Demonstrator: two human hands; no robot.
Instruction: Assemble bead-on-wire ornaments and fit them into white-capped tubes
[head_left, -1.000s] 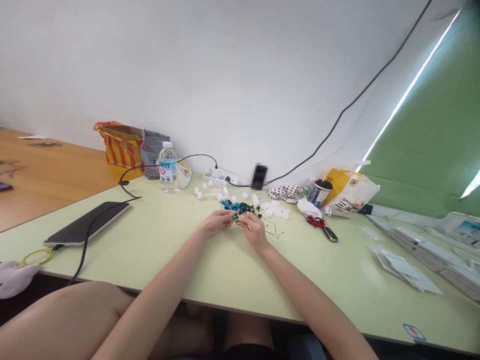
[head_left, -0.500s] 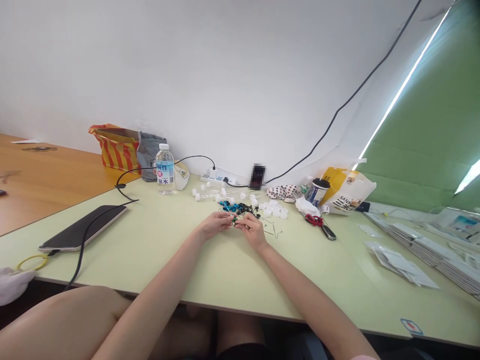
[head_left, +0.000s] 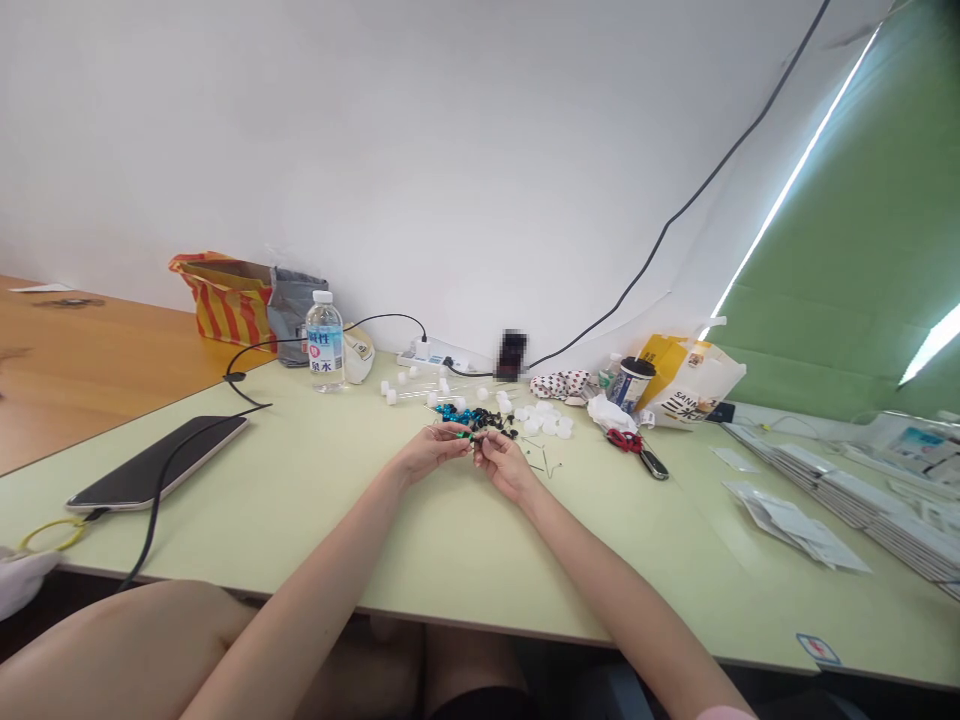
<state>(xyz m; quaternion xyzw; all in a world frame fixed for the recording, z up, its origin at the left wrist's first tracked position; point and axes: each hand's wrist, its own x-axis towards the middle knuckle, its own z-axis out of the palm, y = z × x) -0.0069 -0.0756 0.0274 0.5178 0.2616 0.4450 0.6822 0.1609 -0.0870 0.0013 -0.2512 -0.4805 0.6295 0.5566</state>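
Your left hand [head_left: 431,450] and right hand [head_left: 506,468] are both closed in a small pinch, close together, on a thin pin [head_left: 469,435] with a green bit. It is too small to see more. Keep your fingertips steady and go slowly. The blue and black beads [head_left: 474,416] lie at twelve o'clock. At ten o'clock, the water bottle [head_left: 324,345] says 泉水. At two o'clock, the paper bag [head_left: 694,385] says SAN.

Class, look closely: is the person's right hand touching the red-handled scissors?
Apart: the head view shows pale green tabletop between the right hand and the red-handled scissors.
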